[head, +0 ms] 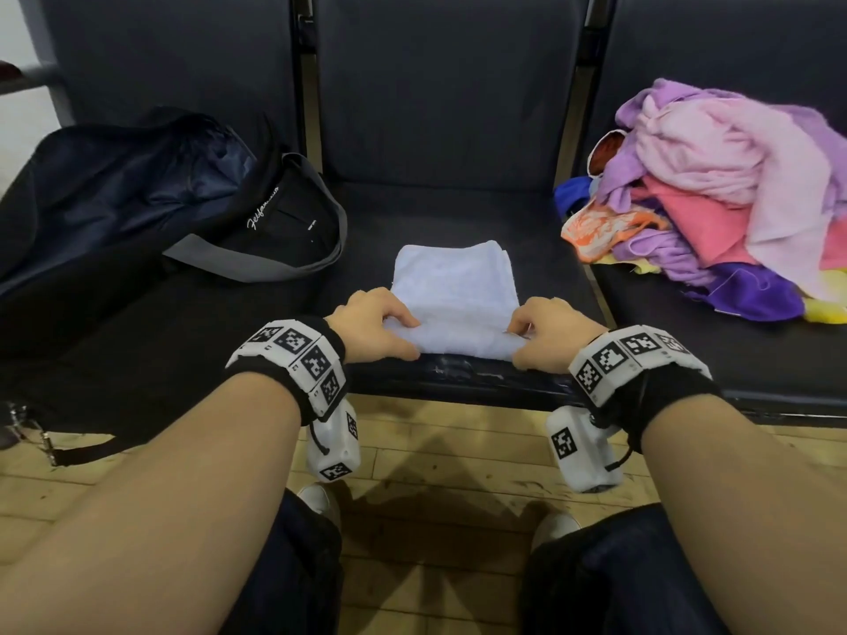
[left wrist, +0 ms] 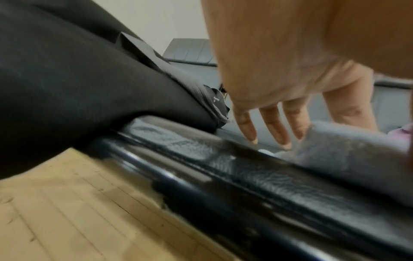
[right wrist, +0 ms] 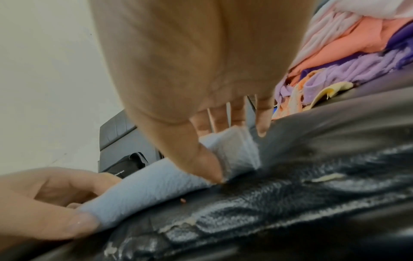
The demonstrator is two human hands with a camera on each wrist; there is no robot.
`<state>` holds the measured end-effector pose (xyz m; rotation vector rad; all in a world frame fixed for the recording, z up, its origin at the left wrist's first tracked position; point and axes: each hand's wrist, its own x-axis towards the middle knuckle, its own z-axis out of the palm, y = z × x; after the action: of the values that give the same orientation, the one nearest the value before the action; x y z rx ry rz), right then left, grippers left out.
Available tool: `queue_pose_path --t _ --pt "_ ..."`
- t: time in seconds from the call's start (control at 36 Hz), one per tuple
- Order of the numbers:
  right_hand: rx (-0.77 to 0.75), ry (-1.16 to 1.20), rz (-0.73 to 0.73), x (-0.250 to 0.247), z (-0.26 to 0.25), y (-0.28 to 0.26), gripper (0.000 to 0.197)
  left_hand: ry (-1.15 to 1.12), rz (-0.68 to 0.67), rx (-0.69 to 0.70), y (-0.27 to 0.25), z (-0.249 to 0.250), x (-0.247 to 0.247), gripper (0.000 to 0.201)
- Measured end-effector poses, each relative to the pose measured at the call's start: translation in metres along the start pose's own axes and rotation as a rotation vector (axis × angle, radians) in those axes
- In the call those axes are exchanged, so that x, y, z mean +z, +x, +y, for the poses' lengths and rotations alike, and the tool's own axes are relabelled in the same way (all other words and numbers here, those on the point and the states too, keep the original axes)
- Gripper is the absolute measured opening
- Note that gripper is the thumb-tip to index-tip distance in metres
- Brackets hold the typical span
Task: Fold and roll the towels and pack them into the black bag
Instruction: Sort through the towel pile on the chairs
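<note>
A folded white towel (head: 453, 277) lies on the middle seat, its near end turned up into the start of a roll (head: 463, 339) by the seat's front edge. My left hand (head: 380, 325) grips the roll's left end, thumb below and fingers curled over the top. My right hand (head: 547, 334) grips the right end the same way; the right wrist view shows its thumb and fingers pinching the white towel (right wrist: 236, 151). In the left wrist view the towel (left wrist: 348, 159) looks grey and blurred. The black bag (head: 137, 199) lies open on the left seat.
A heap of purple, pink, orange and yellow towels (head: 728, 194) fills the right seat. The bag's grey strap (head: 275, 268) reaches toward the middle seat. The dark seat cushion (head: 458, 213) has a worn front edge. A wooden floor (head: 435, 474) and my knees are below.
</note>
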<state>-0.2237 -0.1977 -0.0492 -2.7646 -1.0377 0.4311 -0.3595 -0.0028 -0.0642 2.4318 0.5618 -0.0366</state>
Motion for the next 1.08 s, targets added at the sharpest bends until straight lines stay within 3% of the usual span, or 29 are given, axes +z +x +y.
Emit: queue_pose_path --t 0.08,0.17,0.33,0.47,0.58,0.89,1.0,1.08 --pt "-0.003 0.025 0.043 0.000 0.000 0.000 0.023 0.048 0.018 0.047 0.001 0.002 -0.001 0.025" --pt "-0.036 0.120 0.056 -0.002 0.002 -0.001 0.022 0.032 0.016 0.039 0.003 0.005 -0.001 0.029" --pt "0.061 0.311 0.091 0.000 0.005 0.001 0.028 -0.082 0.080 -0.071 0.012 0.008 0.004 0.033" --pt "0.043 0.417 0.101 -0.001 0.008 0.002 0.048 -0.150 0.092 -0.131 0.017 0.009 0.001 0.033" --pt "0.089 0.472 0.124 0.000 0.012 0.008 0.049 -0.185 0.112 -0.188 0.019 0.007 -0.001 0.031" --pt "0.206 0.431 0.242 0.001 0.008 0.014 0.021 -0.222 0.051 -0.286 0.020 0.015 -0.004 0.016" --pt "0.138 0.408 0.255 0.006 0.011 0.017 0.016 -0.024 0.156 -0.226 0.021 0.006 0.003 0.018" --pt "0.007 0.342 0.338 0.005 0.011 0.015 0.007 0.041 0.272 -0.017 0.018 0.001 0.005 0.021"
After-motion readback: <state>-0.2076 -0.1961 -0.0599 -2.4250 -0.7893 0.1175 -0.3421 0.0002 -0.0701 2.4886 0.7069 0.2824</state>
